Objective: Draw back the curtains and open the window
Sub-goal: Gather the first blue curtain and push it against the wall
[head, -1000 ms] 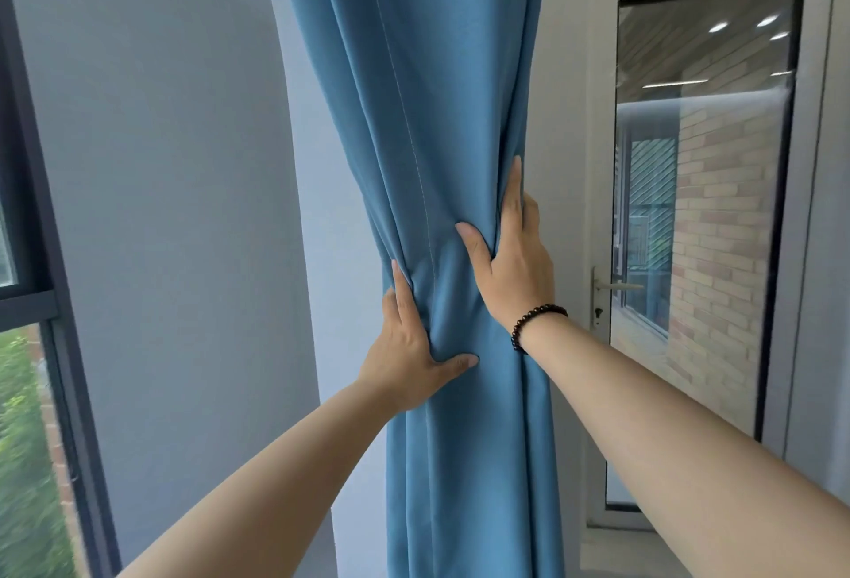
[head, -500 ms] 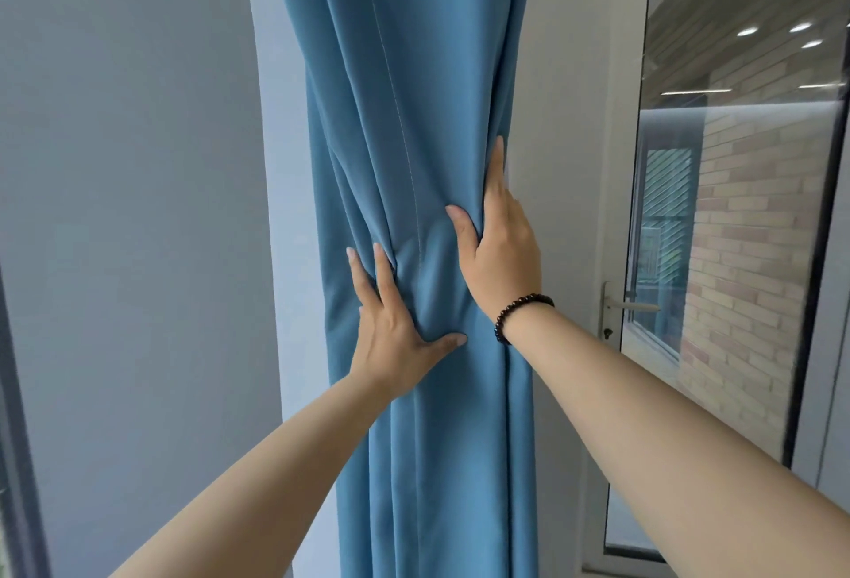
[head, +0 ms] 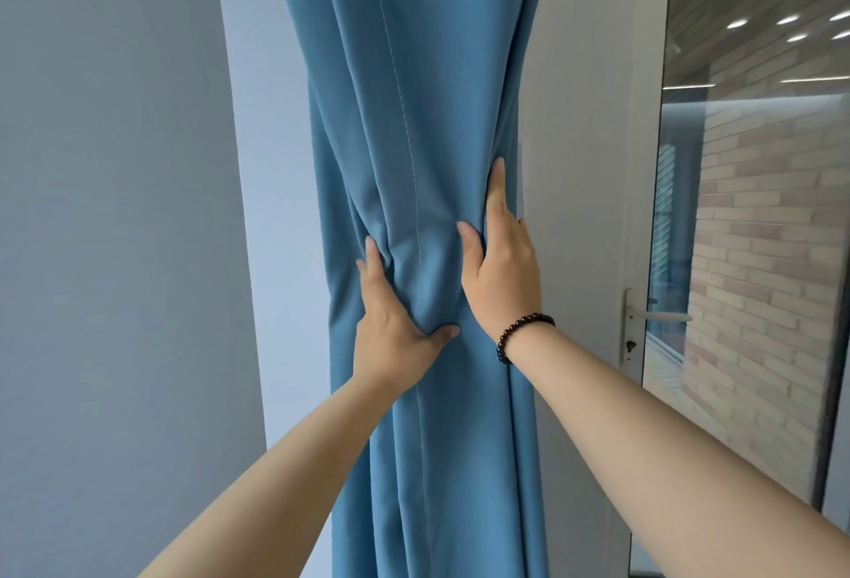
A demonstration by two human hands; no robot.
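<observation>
A blue curtain [head: 414,94] hangs bunched into a narrow column at the centre of the head view, against a pale wall. My left hand [head: 391,324] clasps its left side, thumb pressed into the cloth. My right hand [head: 501,274], with a dark bead bracelet on the wrist, clasps its right side, fingers wrapped behind the folds. Between the two hands the fabric is squeezed into a waist. At the right stands a white-framed glass door or window [head: 754,232] with a metal lever handle [head: 653,315]; it is closed.
A grey-blue wall [head: 115,232] fills the left of the view. Through the glass at the right I see a brick wall [head: 759,301] and ceiling lights.
The view has swung right: the dark window frame at the far left has left the picture. Both hands have drawn closer together on the curtain, gathering it tighter.
</observation>
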